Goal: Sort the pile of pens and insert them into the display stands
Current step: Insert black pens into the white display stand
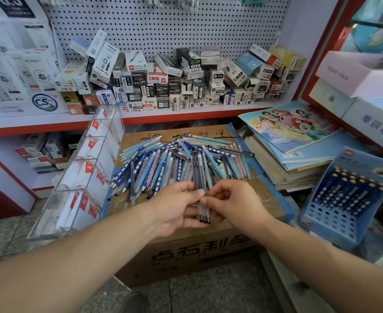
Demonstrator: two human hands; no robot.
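A: Where are the pens?
B: Most lie in a loose pile (174,159) on top of a cardboard box (197,249) — blue, teal, pink and dark ones, crossing at all angles.
A: And the hands?
B: Both are on one small bundle (199,168) of dark pens, held just above the near edge of the pile. The left hand (174,208) has its thumb and fingers curled round the bundle. The right hand (233,202) pinches it from the other side. The black ends point toward the person.
A: How many in the bundle?
B: A few — I cannot count them surely.
A: The stands?
B: A clear stand (73,175) leans at the box's left side, its tiered compartments holding white paper inserts with red marks. A blue stand (335,222) sits to the right, well apart from the pile, with dark blue pens in its upper rows and bare holes in the lower ones.
A: Anything else?
B: A stack of books (299,154) lies between the box and the blue stand. Behind, a shelf (208,114) is crowded with small pen boxes (174,82) under a pegboard (163,23).
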